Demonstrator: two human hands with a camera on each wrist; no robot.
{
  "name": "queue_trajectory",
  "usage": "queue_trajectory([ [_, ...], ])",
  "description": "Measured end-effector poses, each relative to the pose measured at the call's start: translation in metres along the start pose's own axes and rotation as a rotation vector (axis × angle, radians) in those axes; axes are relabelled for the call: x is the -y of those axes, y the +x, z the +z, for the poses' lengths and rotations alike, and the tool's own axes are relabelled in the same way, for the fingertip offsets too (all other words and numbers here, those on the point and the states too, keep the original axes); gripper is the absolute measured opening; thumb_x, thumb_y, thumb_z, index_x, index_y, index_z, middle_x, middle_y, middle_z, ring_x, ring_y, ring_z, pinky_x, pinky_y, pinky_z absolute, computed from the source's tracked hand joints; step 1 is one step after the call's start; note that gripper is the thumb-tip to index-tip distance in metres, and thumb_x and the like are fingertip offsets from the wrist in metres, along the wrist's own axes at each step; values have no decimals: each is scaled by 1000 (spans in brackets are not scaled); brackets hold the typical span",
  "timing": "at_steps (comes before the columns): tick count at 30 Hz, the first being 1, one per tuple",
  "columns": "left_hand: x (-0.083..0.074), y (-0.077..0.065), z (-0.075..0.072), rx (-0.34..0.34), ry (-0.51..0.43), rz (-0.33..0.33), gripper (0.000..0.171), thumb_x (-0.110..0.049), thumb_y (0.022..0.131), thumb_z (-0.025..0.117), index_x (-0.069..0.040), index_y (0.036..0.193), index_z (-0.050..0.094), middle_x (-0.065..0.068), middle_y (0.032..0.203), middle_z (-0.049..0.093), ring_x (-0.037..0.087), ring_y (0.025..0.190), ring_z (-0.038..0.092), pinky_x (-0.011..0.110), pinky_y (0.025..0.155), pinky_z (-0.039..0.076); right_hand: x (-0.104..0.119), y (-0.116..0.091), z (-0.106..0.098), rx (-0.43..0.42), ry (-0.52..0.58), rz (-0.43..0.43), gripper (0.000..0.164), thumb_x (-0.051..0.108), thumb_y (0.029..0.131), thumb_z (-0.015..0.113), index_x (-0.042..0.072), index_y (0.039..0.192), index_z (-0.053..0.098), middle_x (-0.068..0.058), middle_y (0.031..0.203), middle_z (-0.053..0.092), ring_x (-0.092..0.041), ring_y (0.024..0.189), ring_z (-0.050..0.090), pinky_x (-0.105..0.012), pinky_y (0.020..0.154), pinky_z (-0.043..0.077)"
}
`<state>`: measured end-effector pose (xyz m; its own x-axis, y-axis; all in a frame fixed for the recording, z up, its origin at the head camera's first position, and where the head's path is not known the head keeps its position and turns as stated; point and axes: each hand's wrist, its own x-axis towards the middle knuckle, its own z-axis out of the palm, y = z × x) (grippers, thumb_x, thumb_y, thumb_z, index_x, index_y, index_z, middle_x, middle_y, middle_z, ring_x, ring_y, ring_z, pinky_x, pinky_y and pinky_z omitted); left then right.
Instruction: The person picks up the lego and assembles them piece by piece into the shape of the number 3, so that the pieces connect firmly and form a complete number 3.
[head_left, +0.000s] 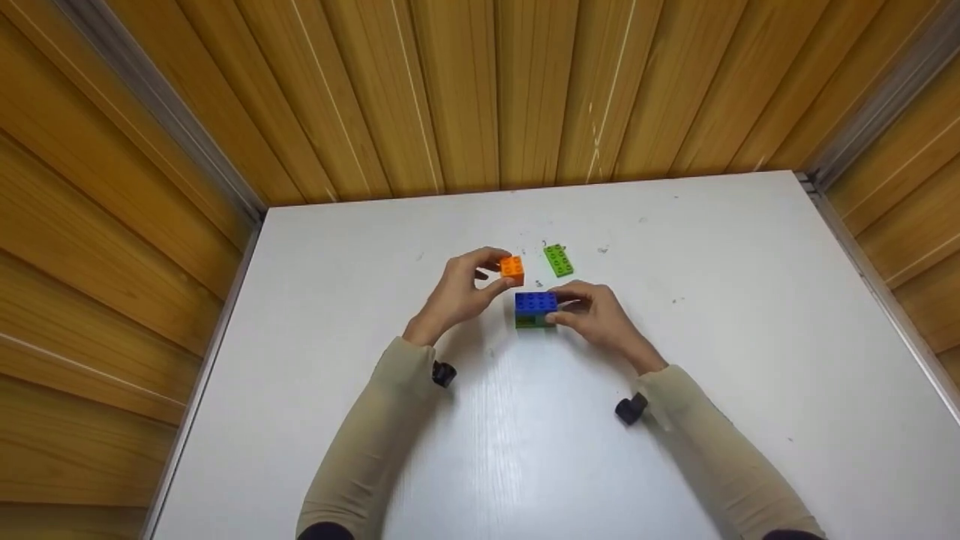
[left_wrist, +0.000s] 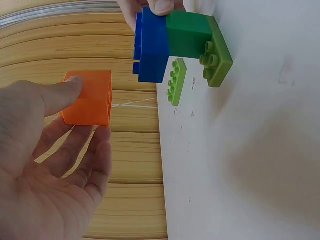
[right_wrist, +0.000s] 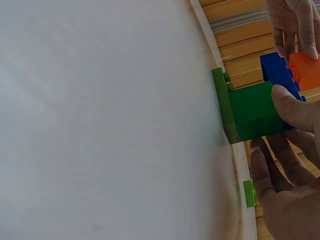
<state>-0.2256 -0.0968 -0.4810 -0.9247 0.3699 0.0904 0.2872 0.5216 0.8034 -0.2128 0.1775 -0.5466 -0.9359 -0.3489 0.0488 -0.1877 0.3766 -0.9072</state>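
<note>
Left hand [head_left: 459,291], fingers pinching orange brick [head_left: 512,270], right hand [head_left: 600,319], fingers clamped on blue-topped stack [head_left: 535,302], green plate [head_left: 558,261] toward tabletop's [head_left: 712,262] far edge

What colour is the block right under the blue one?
Green. The green block shows best in the right wrist view.

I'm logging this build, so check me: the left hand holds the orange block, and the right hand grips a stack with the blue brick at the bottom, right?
Not quite: the blue brick is on top of the stack, as the head view shows. The rest is right.
</note>
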Motion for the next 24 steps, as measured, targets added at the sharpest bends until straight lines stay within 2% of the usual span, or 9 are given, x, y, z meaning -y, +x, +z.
queue_trajectory([
  [10,-6,-1,3,23,-11,36,43,-25,103,74,-11,142,66,4,137,71,23,126,65,39,109,54,0,1,-1,7,-17,-7,43,14,91,86,5,132,75,-14,125,75,-32,113,73,-38,101,59],
  [20,-10,1,10,38,-19,75,43,-24,102,76,-9,141,66,7,134,72,30,125,67,41,105,56,-2,2,-1,-1,21,-42,41,9,91,86,2,130,75,-16,121,75,-35,112,74,-28,96,60],
  [24,-12,2,12,39,-9,103,42,-24,101,76,-9,139,67,7,132,73,27,122,68,40,103,57,-1,1,-1,-1,15,-42,39,10,91,86,3,128,76,-14,120,76,-34,112,74,-28,95,60],
])
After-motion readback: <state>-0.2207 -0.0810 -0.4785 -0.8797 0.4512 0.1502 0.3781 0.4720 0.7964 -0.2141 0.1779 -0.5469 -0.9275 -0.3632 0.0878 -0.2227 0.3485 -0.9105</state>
